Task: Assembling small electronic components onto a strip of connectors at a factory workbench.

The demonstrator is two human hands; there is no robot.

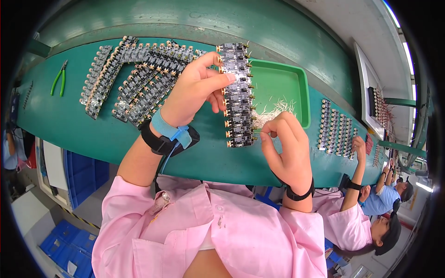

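A long panel of small circuit boards (pixel 237 92) stands nearly upright over the bench, with brass-coloured round parts along its left edge and small pins down its right edge. My left hand (pixel 197 85) is closed on its upper left side, thumb across the face. At the panel's lower right edge, my right hand (pixel 287 143) pinches thumb and forefinger together; whatever is between the tips is too small to name. Just behind that hand lies a pile of thin whitish wire pieces (pixel 273 113) in a shallow green tray (pixel 303 97).
More circuit board panels (pixel 153 69) lie overlapped at the left on the green bench (pixel 185 162). Green-handled cutters (pixel 59 81) rest farther left. To the right, board strips (pixel 333 127) lie in rows by a co-worker's hand (pixel 358 146). A blue bin (pixel 83 178) stands below the bench.
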